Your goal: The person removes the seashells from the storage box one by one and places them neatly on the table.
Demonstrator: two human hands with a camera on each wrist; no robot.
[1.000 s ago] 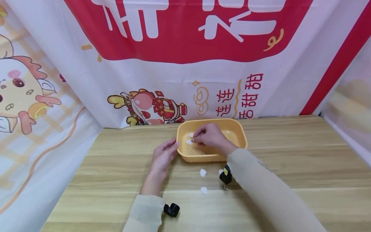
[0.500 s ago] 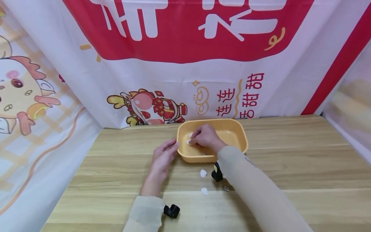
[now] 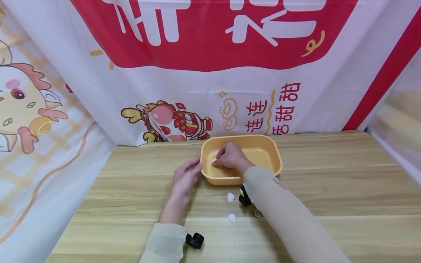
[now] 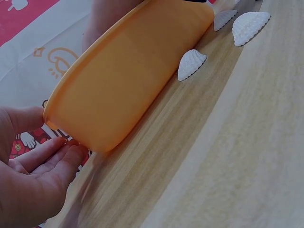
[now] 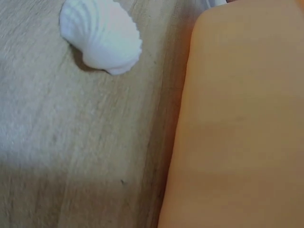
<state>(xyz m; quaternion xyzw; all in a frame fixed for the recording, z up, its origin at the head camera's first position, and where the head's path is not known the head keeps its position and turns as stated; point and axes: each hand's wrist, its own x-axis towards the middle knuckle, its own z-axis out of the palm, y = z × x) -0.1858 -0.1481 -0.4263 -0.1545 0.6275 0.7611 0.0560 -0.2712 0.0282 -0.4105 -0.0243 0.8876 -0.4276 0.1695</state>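
Observation:
In the head view, my right hand point(image 3: 229, 156) reaches into a yellow plastic basin point(image 3: 263, 140), finger and thumb pinching a white seashell point(image 3: 213, 160) near its left end. Part of that shell is hidden by the fingers. My left hand point(image 3: 185, 177) holds the basin's left end from outside. The left wrist view has that left hand point(image 4: 38, 164) with bent fingers at the end wall and one digit at the rim. On the table in front of the basin lie white ribbed seashells, one nearer point(image 3: 231, 197) and another farther out point(image 3: 232, 218).
A darker small shell point(image 3: 257, 214) lies by the right forearm. The wood-grain table point(image 3: 138, 182) meets a printed cloth backdrop point(image 3: 184, 87) just behind the basin. Black wrist cameras sit on both cuffs, the left one point(image 3: 195, 240) lower down.
My right hand has shifted slightly left and down inside the basin, its fingertips now over the white shell. The right forearm has swung left. My left hand stays at the basin.

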